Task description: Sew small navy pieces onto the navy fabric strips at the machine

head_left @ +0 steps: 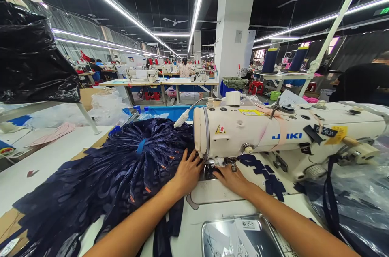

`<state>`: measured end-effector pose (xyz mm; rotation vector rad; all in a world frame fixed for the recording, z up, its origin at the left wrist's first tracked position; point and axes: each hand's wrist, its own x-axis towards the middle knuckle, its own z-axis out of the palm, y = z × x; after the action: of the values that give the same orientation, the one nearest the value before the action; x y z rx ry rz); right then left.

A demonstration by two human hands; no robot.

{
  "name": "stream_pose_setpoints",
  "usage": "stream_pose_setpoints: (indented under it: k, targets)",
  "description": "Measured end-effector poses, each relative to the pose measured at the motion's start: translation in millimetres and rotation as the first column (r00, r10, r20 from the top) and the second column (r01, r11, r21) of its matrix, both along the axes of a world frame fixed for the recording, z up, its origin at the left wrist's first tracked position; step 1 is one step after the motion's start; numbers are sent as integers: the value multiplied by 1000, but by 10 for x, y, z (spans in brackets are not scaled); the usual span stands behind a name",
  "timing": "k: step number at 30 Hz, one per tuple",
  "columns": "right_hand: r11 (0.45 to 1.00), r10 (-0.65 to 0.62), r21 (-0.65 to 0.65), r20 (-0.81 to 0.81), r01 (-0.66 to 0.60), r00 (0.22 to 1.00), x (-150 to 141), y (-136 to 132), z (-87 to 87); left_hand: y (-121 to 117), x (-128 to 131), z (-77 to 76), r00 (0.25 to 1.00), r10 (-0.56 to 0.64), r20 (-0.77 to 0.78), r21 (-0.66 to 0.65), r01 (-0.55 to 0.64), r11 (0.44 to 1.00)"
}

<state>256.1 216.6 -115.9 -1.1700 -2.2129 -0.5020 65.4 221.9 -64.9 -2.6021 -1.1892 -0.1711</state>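
Forearms (133, 219) reach toward the sewing machine (243, 131). Left hand (187, 172) is spread; right hand (233, 180), cannot tell; both should stay back from stitching.

Blue "JUKI" (294, 135) on sewing machine (234, 127)

Sewing machine (243, 135) is partly hiding right fingers (223, 174) beneath its head. Left of machine, navy bundle (100, 180) is running off bottom frame edge. Beyond machine, distant person (184, 69) is showing too small for detail.

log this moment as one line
left hand: spread beside sewing machine | right hand: at its stitching area | navy cords: gathered at blue band
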Motion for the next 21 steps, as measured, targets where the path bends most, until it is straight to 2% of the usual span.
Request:
stream_pose_setpoints:
  k: [5,11,21]
  targets:
    - [994,106,-8,15,-106,994,5,-2,46,-18,2,8,1000,-3,15,7,3,1000]
    - [989,143,-53,43,-141,989,43,5,79,-24,6,36,1000,-9,18,-6,9,1000]
    - [965,27,-260,52,-13,998,-12,-1,64,6,6,38,1000,0,-16,-31,0,1000]
